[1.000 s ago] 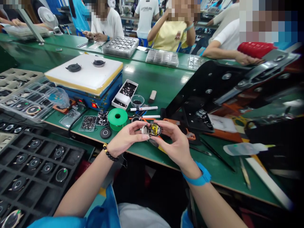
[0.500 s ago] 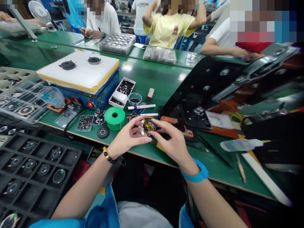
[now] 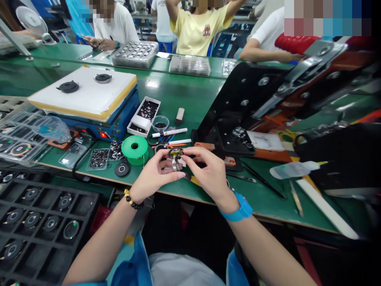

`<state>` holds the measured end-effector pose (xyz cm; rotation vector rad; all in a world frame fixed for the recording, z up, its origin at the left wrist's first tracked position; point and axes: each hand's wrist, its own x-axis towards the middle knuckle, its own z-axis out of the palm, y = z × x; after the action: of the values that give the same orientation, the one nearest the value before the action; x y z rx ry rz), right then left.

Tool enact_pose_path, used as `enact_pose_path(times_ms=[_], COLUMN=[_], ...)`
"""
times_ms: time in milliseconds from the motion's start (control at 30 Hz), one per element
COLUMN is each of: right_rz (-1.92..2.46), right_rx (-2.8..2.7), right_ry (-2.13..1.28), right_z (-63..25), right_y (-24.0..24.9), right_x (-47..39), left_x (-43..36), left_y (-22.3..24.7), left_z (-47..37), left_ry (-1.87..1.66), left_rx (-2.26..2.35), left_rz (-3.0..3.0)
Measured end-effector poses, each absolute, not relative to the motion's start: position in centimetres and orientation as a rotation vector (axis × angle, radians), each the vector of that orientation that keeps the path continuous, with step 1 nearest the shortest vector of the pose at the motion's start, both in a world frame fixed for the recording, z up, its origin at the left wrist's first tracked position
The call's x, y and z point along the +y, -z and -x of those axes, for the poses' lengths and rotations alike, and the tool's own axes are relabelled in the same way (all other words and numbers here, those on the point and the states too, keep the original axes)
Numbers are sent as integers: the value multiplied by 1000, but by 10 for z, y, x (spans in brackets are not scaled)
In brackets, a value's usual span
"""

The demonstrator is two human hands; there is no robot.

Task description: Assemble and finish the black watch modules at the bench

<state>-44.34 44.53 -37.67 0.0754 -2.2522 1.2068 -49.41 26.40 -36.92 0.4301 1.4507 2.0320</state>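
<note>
Both hands meet above the front edge of the green bench, around an opened round watch. My left hand (image 3: 157, 171) curls its fingers and thumb about the silver watch case (image 3: 176, 163). With thumb and fingertips, my right hand (image 3: 208, 169) pinches the dark round watch part (image 3: 176, 152), whose yellow inside faces me. This part stands tilted above the case; whether the two are joined is hidden by the fingers. Left of my hands are a green spool (image 3: 135, 150) and a black round watch back (image 3: 122, 169) lying flat.
A blue heating box (image 3: 119, 115) with a white top carries two dark watch parts. At right stands a black lever press (image 3: 223, 107); near it lie tweezers (image 3: 244, 177) and a squeeze bottle (image 3: 291, 170). A black compartment tray (image 3: 56, 238) sits lower left. Co-workers sit across the bench.
The dark round part has tipped more edge-on and now stands apart above the silver case. Both hands keep their grip. The whole view has shifted a little.
</note>
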Motion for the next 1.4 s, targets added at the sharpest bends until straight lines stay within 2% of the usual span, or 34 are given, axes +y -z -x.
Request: enact_pose_path(times_ms=[333, 700, 1133, 1400], right_rz=[-98, -6, -93, -71], right_rx=[-2274, -2246, -2250, -2131], right_ry=[-1192, -1388, -1272, -1781], right_z=[443, 445, 445, 447], right_y=[378, 380, 377, 372], right_x=[447, 449, 451, 449], left_x=[267, 268, 268, 263], left_y=[372, 369, 371, 368], left_z=[493, 492, 497, 499], left_ry=[-2029, -2006, -2014, -2013], left_rx=[1490, 1555, 1608, 1446], left_rz=[-418, -422, -475, -397])
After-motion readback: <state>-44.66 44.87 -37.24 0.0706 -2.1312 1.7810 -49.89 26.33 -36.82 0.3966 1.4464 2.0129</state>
